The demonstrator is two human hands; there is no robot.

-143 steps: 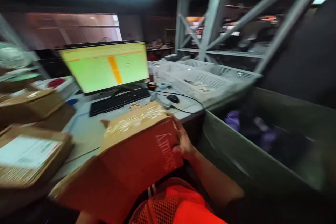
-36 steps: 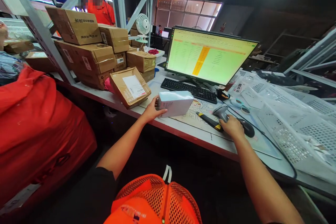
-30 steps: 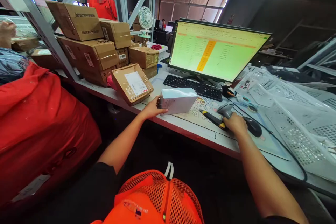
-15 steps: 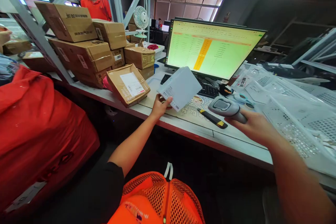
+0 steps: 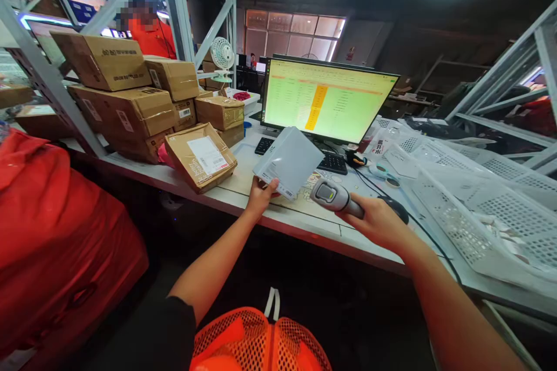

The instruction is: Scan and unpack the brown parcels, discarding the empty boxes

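box [image 5: 290, 157], just one, is gripped by the left hand [image 5: 260, 198], and one grey scanner [image 5: 334, 197] by the right hand [image 5: 378, 220].

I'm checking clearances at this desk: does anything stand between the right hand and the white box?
Only the grey scanner, gripped in the right hand, its head toward the white box that the left hand holds. Nothing else visible stands in the gap; just the printed mat shows below it.
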